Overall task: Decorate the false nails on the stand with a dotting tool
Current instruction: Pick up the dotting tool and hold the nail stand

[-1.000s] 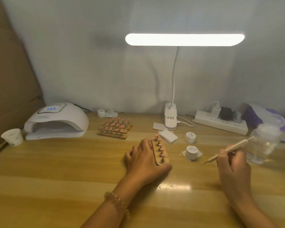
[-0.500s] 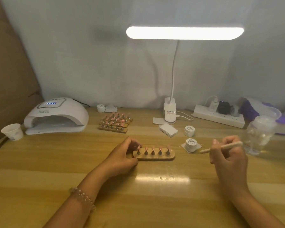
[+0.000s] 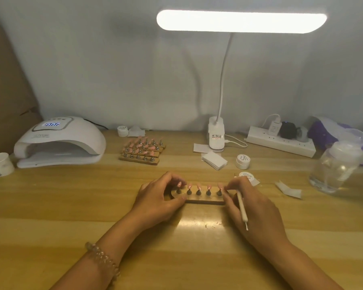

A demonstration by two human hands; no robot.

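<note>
A wooden nail stand (image 3: 203,199) lies crosswise on the table in front of me, with several pink false nails (image 3: 199,186) on small dark holders. My left hand (image 3: 157,197) grips the stand's left end, thumb at the front, fingers curled over the top. My right hand (image 3: 252,204) is at the stand's right end, its fingertips at the rightmost nail. The white dotting tool (image 3: 242,208) lies across the back of that hand, held between the fingers, its tip pointing toward me.
More nail stands (image 3: 143,151) sit behind, a white nail lamp (image 3: 59,141) at the left with a paper cup (image 3: 0,164). Two white gel jars (image 3: 242,161), wipes (image 3: 214,160), a desk lamp base (image 3: 216,135), a power strip (image 3: 281,141) and a clear jar (image 3: 337,166) stand right.
The stand was turned from lengthwise to crosswise. My right hand moved left from beside the jar to the stand's right end, and the dotting tool swung round, its tip now toward me.
</note>
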